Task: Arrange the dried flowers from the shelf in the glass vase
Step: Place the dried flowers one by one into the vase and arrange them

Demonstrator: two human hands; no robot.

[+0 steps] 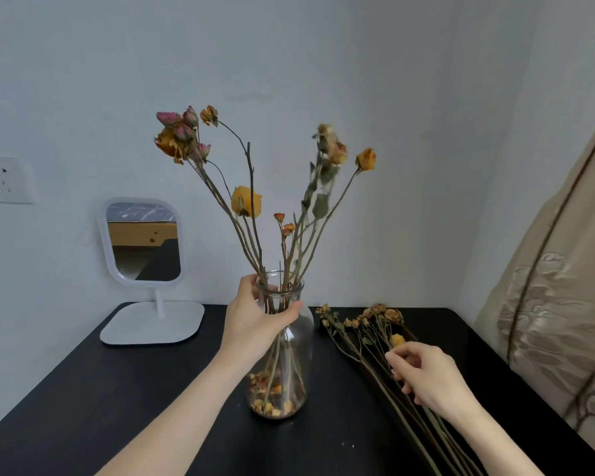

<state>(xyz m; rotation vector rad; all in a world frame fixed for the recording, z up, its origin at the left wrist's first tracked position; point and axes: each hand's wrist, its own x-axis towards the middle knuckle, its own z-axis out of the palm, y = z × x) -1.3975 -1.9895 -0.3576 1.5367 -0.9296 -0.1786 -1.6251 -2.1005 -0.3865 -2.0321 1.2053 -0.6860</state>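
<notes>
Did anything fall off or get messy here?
Yes. Loose dried petals lie heaped at the bottom of the glass vase, off their stems. A few pale crumbs dot the black table nearby.

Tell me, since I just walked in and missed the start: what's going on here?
A person is partway through arranging flowers. The left hand grips the neck of the glass vase, which stands on the black table and already holds several dried flowers. The right hand curls its fingers round the loose stems lying on the table right of the vase, apparently picking the next one to go in.
</notes>
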